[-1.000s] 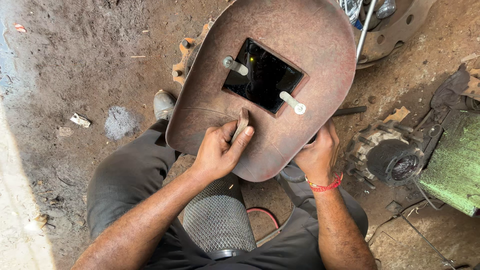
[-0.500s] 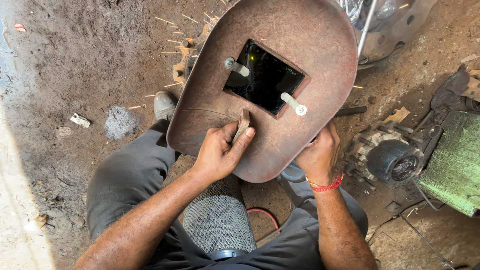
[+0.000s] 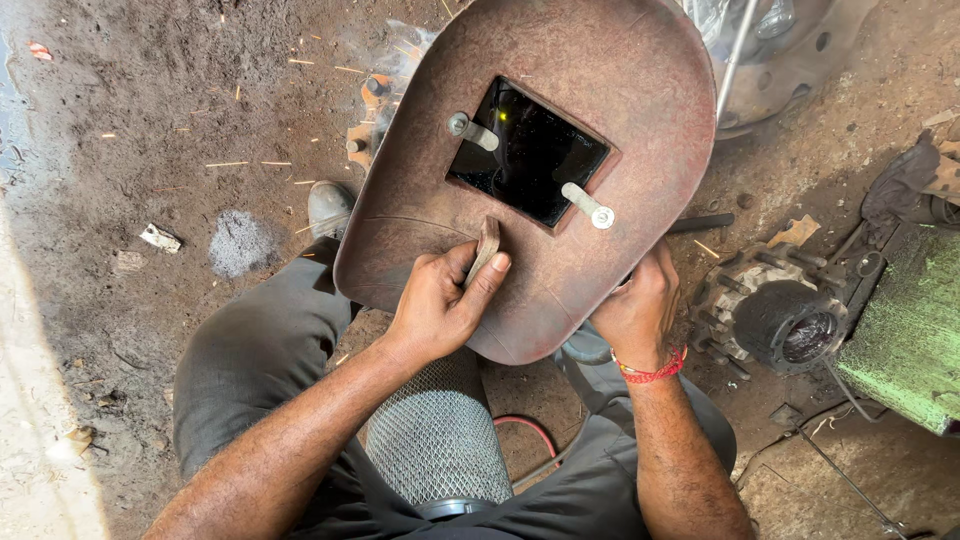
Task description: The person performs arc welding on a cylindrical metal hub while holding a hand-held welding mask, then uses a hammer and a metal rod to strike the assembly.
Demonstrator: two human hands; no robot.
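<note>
A rusty reddish-brown hand-held welding shield with a dark rectangular glass window fills the middle of the view, tilted over the ground. My left hand grips the flat strap handle on the shield's near face, thumb pressed along it. My right hand, with a red thread at the wrist, sits at the shield's lower right edge. Its fingers curl under the shield, so what they hold is hidden. A dark rod sticks out to the right from behind the shield.
A mesh-covered cylinder stands between my knees, with a red cable beside it. A greasy wheel hub and a green block lie at the right. A large metal rim is at the top right. Orange sparks streak over the dirt floor.
Sparks now fly out over the dirt at the upper left, with a little smoke near the shield's left edge. The shield and both hands have hardly moved.
</note>
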